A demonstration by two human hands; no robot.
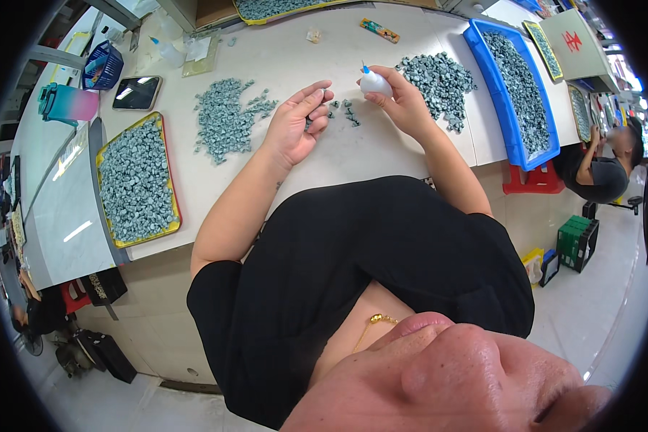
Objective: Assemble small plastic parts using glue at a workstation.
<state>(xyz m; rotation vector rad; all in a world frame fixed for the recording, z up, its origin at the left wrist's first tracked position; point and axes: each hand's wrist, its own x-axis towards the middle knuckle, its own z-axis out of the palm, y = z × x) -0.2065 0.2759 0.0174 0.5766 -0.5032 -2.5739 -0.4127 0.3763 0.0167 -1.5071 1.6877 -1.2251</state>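
Note:
My left hand [295,126] is closed around a few small grey-green pieces, partly hidden by the fingers; one shows between thumb and fingertips. My right hand [405,108] grips a small white squeeze bottle [376,83] with a blue nozzle that points up. Between the two hands, a few loose pieces [351,113] lie on the white table [360,155]. Left of my left hand spreads a pile of paler pieces [227,119]. A darker pile [437,83] lies just beyond my right hand.
A yellow tray [177,209] full of pieces lies at left, a long blue tray [505,122] at right. A phone [137,93], tumbler [70,104], blue basket [102,66] and second bottle [169,53] stand far left. At right, a person [601,173] sits by a red stool [533,180].

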